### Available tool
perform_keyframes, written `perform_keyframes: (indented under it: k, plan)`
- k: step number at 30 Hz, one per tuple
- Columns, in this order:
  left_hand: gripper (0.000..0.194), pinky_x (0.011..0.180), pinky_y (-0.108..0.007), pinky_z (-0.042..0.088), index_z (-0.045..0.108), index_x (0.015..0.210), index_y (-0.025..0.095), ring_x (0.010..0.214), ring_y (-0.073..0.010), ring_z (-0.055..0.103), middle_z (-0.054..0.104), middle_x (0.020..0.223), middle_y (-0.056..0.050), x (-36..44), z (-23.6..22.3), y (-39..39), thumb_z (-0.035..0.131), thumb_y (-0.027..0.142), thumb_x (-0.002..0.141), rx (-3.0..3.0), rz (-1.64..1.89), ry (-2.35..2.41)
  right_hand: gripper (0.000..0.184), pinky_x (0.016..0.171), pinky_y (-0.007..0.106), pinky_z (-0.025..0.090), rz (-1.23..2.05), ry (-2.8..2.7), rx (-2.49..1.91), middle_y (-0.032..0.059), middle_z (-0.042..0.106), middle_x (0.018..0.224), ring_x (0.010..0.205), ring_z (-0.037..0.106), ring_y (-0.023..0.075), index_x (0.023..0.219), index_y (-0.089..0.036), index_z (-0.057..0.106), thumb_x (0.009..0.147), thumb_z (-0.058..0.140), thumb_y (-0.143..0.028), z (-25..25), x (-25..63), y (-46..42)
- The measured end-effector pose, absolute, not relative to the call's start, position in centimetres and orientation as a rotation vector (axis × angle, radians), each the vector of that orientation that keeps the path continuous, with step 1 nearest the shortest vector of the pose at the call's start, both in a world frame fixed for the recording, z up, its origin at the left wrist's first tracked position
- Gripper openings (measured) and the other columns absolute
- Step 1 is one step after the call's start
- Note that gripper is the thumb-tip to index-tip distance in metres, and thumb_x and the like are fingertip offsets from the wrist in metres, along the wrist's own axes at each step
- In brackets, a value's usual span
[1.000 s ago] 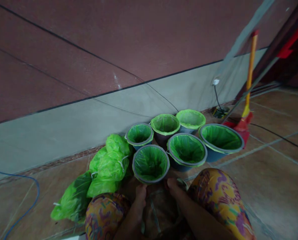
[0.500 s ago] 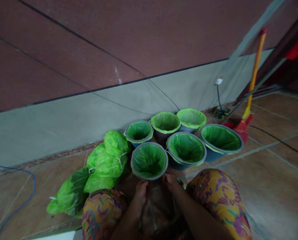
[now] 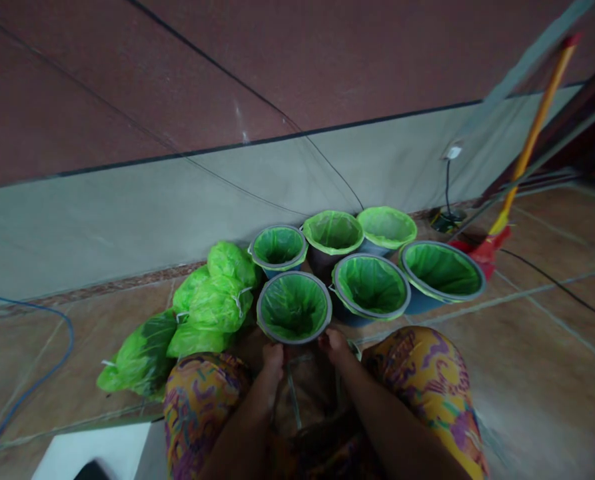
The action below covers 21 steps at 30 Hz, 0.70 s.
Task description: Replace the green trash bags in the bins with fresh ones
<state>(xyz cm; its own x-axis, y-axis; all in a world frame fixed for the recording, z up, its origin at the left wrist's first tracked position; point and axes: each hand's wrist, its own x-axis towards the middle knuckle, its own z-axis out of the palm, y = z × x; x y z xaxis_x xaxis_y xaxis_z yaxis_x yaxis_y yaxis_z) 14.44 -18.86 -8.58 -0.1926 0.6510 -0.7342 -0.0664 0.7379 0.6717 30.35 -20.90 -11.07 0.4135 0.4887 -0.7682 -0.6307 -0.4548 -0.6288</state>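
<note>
Directly in front of me stands a round trash bin (image 3: 264,327) with a grey rim. A green plastic bin liner (image 3: 294,303) lines its inside and folds over the edge. At the near left of the rim is my left hand (image 3: 273,360), fingers curled and closed on the liner's folded edge. My right hand (image 3: 333,343) is closed likewise at the near right of the rim. The fingertips of both hands are partly hidden. Just right of this bin stands another lined bin (image 3: 372,287), almost touching it.
More lined bins stand behind and right, including a purple-brown one (image 3: 322,263). Tied green bags (image 3: 217,303) lie left, by the wall (image 3: 127,227). A red dustpan (image 3: 487,252) with a yellow handle stands right. A blue cable (image 3: 70,333) and a white box (image 3: 102,447) lie left.
My view has tilted down slightly, so the bins and bags sit higher in the picture and more of the white box shows. Both hands remain by the front bin's near rim.
</note>
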Motion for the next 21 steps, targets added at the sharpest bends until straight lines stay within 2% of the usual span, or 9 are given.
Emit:
perform_keyframes:
  k: [4, 7, 13, 21]
  plan:
    - [0.017, 0.056, -0.022, 0.049, 0.051, 0.067, 0.016, 0.050, -0.0089, 0.057, 0.056, 0.058, 0.001, 14.3, -8.5, -18.5, 0.047, 0.004, 0.077, 0.336, 0.771, 1.682, 0.017, 0.045, 0.017, 0.044, 1.307, 0.175, -1.499, -0.0062, 0.048, 0.050, 0.042, 0.047, 0.0066, 0.067, -0.020, 0.047, 0.082, 0.055, -0.016, -10.7, 30.6, -20.6]
    - [0.018, 0.052, -0.019, 0.045, 0.049, 0.066, 0.017, 0.046, -0.0067, 0.052, 0.052, 0.055, 0.003, 14.2, -8.6, -18.4, 0.045, 0.004, 0.078, 0.292, 0.806, 1.711, 0.017, 0.048, 0.016, 0.044, 1.329, 0.192, -1.453, -0.0067, 0.047, 0.050, 0.043, 0.046, 0.0057, 0.068, -0.019, 0.048, 0.083, 0.053, -0.013, -10.8, 30.4, -20.8]
    - [0.019, 0.049, -0.021, 0.040, 0.048, 0.061, 0.017, 0.043, -0.0081, 0.048, 0.046, 0.049, 0.004, 14.2, -9.2, -18.5, 0.050, 0.006, 0.077, 0.311, 0.827, 1.759, 0.019, 0.046, 0.016, 0.044, 1.380, 0.203, -1.451, -0.0066, 0.047, 0.048, 0.042, 0.046, 0.0062, 0.066, -0.019, 0.047, 0.080, 0.053, -0.008, -10.9, 30.1, -21.1]
    - [0.012, 0.048, -0.021, 0.044, 0.052, 0.071, 0.016, 0.042, -0.0088, 0.051, 0.054, 0.054, 0.002, 13.6, -9.0, -18.6, 0.044, 0.009, 0.078, 0.290, 0.849, 1.753, 0.021, 0.048, 0.020, 0.043, 1.602, 0.108, -1.423, -0.0012, 0.055, 0.049, 0.044, 0.051, 0.0093, 0.061, -0.017, 0.051, 0.073, 0.047, -0.001, -10.6, 29.2, -21.9]
